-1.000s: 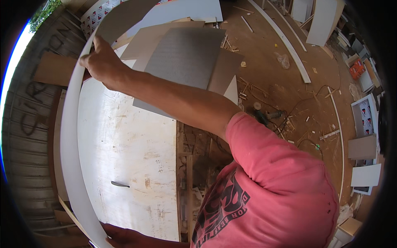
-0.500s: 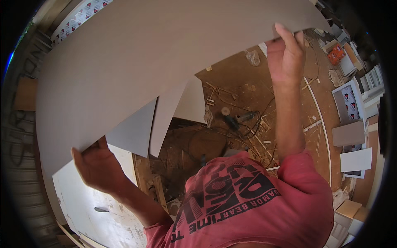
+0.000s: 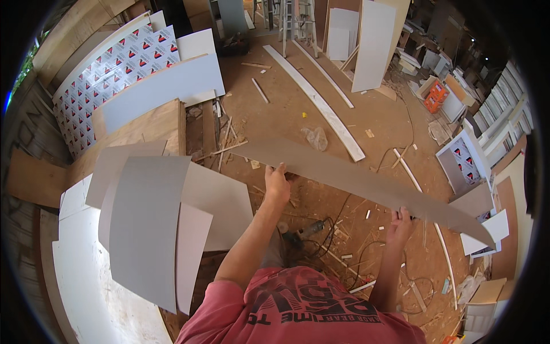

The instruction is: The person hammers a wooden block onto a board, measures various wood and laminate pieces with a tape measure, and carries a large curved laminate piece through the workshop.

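I hold a long grey-brown panel (image 3: 355,186) in front of me, raised above the littered floor. It is steeply tilted, so it looks like a narrow strip slanting down to the right. My left hand (image 3: 277,184) is closed on its near edge toward the left end. Farther right, my right hand (image 3: 400,223) grips the same edge, fingers partly hidden. At my left, a grey panel (image 3: 149,229) lies over several others on a white worktop (image 3: 77,246), with a pale board (image 3: 220,200) sticking out to the right.
A corded power tool (image 3: 312,229) lies on the floor near my legs among wood scraps. Long white strips (image 3: 315,97) stretch across the floor ahead, near a stepladder (image 3: 298,23). Patterned sheets (image 3: 123,63) lean at the far left. Boxes and an open white cabinet (image 3: 467,157) stand at right.
The panel has swung from above the worktop to the right, over the floor, uncovering the stacked panels. My left hand has moved right and forward; my right hand has come lower and nearer.
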Available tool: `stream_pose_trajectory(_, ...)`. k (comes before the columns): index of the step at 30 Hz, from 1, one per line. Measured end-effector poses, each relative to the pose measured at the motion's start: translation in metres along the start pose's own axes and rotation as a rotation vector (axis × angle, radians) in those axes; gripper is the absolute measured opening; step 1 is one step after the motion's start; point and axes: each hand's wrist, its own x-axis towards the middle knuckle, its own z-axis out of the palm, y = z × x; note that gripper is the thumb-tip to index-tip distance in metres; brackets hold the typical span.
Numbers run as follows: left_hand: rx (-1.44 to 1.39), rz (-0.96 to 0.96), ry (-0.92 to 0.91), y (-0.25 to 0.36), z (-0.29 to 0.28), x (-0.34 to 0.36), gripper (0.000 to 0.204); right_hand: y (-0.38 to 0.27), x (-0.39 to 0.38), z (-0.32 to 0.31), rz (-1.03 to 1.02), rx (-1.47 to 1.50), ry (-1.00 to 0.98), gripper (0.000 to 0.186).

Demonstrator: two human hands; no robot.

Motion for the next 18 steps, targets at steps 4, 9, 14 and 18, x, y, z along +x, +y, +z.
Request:
stream_pose_trajectory(4,0.061,-0.125,-0.021,-0.015,0.027,0.059,0.036,0.030,0.012,-0.013,0.004,-0.019,0.080,0.053)
stream_pose_trajectory(9,0.047,-0.390,-0.201,-0.042,0.036,0.153,0.042,0.108,0.048,0.025,-0.040,0.007,0.198,0.038)
stream_pose_trajectory(14,0.077,-0.702,-0.376,-0.064,0.050,0.235,0.048,0.200,0.088,0.147,0.051,0.075,0.227,0.041)
stream_pose_trajectory(18,0.106,-0.779,-0.412,-0.042,0.083,0.309,0.039,0.245,0.128,0.235,0.077,-0.022,0.199,0.035)
